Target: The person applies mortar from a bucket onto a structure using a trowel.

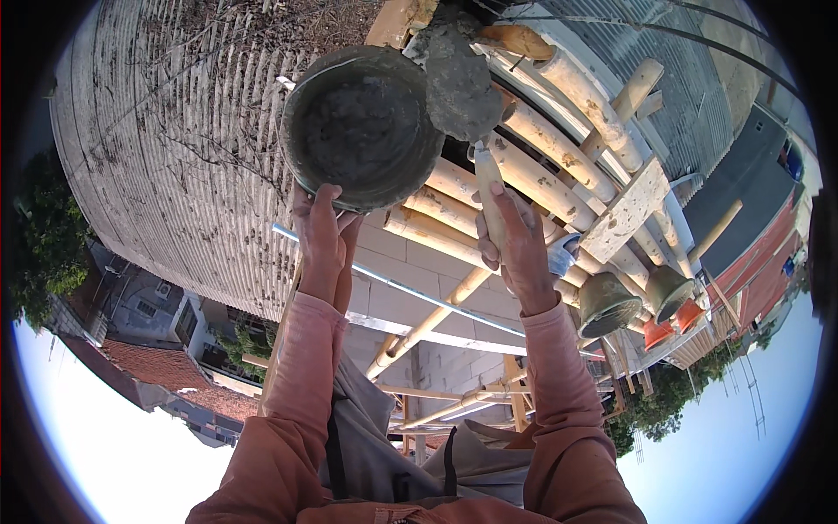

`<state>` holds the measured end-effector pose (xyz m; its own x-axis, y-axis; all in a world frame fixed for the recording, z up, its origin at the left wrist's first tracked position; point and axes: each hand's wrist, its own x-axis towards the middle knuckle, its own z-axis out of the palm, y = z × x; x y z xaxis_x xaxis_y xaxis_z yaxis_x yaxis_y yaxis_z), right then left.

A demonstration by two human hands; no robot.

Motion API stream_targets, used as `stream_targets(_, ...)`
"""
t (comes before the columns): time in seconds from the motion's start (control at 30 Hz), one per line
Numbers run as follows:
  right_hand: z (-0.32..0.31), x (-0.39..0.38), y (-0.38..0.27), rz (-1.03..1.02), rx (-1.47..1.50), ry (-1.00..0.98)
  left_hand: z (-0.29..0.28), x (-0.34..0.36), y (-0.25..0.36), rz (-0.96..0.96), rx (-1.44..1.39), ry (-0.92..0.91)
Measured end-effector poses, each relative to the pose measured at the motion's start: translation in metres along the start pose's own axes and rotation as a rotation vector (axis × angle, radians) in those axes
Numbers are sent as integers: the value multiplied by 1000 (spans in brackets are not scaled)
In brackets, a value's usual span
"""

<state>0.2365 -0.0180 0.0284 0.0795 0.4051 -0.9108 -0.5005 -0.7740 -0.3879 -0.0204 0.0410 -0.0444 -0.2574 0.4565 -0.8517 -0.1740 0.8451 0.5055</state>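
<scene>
My left hand (323,218) grips the lower rim of a dark round bucket (362,131) of wet grey mortar. My right hand (511,231) is wrapped round the pale handle of a trowel (489,188), which points upward beside the bucket. The trowel's blade is hidden under or coated in a lump of grey mortar (458,83) at the bucket's right side; where the blade ends I cannot make out.
Bamboo poles (550,148) lie under the mortar and to the right, with a speckled board (624,210) across them and buckets (608,304) hanging or resting nearby. Corrugated roofing (175,148) spreads to the left. Grey block masonry (410,249) shows below.
</scene>
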Motion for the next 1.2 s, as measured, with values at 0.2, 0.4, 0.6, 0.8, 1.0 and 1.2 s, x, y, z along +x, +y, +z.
stream_targets(0.2, 32, 157, -85, -28, 726, -166, 0, -2, 1, -9, -84, -19)
stream_targets(0.4, 76, 202, -65, 43, 975, -30, -13, 1, -5, -52, -78, -30)
stream_targets(0.6, 18, 99, -17, -1, 216, 33, -2, 2, -19, -48, -107, -22)
stream_targets(0.8, -28, 112, 25, -44, -114, 131, 6, -4, -6, 0, -104, 19)
stream_targets(1.0, -39, 158, 49, 156, 261, -10, 7, -3, -3, -74, -71, 68)
stream_targets(1.2, -33, 190, 88, 54, 365, -40, 7, -6, -4, -45, -89, 43)
